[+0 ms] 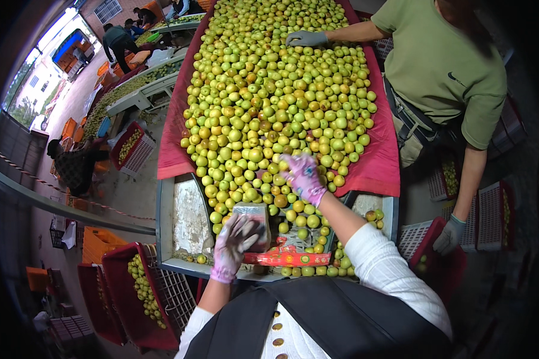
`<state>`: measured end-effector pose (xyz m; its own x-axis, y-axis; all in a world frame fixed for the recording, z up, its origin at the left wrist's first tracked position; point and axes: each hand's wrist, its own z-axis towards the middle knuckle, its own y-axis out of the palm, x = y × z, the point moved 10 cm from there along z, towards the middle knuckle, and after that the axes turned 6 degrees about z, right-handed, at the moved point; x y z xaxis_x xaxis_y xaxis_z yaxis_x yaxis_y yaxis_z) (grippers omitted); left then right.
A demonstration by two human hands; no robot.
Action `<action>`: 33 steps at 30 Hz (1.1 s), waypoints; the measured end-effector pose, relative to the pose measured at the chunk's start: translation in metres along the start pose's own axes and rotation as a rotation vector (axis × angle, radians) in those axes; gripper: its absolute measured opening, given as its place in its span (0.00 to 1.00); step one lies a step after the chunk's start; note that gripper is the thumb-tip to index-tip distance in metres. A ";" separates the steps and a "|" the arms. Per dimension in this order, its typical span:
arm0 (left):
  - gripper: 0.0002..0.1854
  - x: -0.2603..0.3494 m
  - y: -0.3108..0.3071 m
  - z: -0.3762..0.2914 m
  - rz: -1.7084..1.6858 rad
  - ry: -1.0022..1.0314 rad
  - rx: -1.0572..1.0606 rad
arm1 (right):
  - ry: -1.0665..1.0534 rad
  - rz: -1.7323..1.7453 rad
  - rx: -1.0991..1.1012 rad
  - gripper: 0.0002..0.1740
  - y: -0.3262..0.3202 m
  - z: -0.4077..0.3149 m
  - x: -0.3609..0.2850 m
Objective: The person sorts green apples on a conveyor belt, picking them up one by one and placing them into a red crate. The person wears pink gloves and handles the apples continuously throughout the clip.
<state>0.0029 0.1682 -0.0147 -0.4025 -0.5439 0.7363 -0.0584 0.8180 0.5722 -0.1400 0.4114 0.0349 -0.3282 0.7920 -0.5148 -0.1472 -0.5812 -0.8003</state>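
Observation:
A great heap of green and yellow jujube-like fruits (260, 103) covers a sloping table lined with red cloth (373, 175). My right hand (302, 176), in a pink patterned glove, reaches over the lower part of the heap, its curled fingers at the fruits; whether it grips one cannot be made out. My left hand (234, 247), in a matching glove, is at a clear-wrapped block (255, 220) near the table's lower edge, fingers spread over its left side. Between my forearms, a red printed strip (287, 259) lies along the edge beside loose fruits.
A co-worker in a green shirt (444, 67) stands at the right, one gloved hand (306, 38) on the heap, the other (450, 234) by a red-lined crate (435, 251). Red-lined crates of fruit (134, 296) stand lower left. A metal rail (72, 208) crosses the left side.

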 end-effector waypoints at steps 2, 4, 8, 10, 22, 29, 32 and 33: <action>0.35 -0.019 0.042 0.023 -0.135 -0.080 -0.121 | -0.243 0.108 -0.080 0.27 0.015 -0.024 -0.052; 0.31 -0.031 0.069 0.045 -0.286 -0.139 -0.201 | -0.345 0.263 -0.315 0.28 0.033 -0.038 -0.068; 0.15 -0.052 0.054 0.058 -0.088 -0.143 -0.077 | -0.237 0.307 0.016 0.19 -0.025 0.002 0.015; 0.13 -0.072 0.049 0.048 -0.247 -0.284 -0.124 | -0.002 0.037 0.328 0.13 -0.080 0.024 0.099; 0.15 -0.090 0.015 0.053 -0.352 -0.441 0.002 | 0.280 -0.475 -0.011 0.26 -0.077 0.119 0.220; 0.18 -0.086 0.020 0.068 -0.204 -0.390 -0.022 | 0.225 -0.435 -0.007 0.25 -0.067 0.096 0.207; 0.17 -0.086 0.030 0.070 -0.210 -0.390 -0.079 | 0.166 -0.421 -0.017 0.23 -0.065 0.072 0.182; 0.18 -0.081 0.036 0.071 -0.210 -0.358 -0.132 | 0.140 -0.403 -0.006 0.24 -0.065 0.064 0.171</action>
<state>-0.0315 0.2553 -0.0795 -0.6868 -0.5777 0.4410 -0.0651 0.6532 0.7544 -0.2466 0.5726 0.0182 -0.1153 0.9737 -0.1965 -0.2324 -0.2188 -0.9477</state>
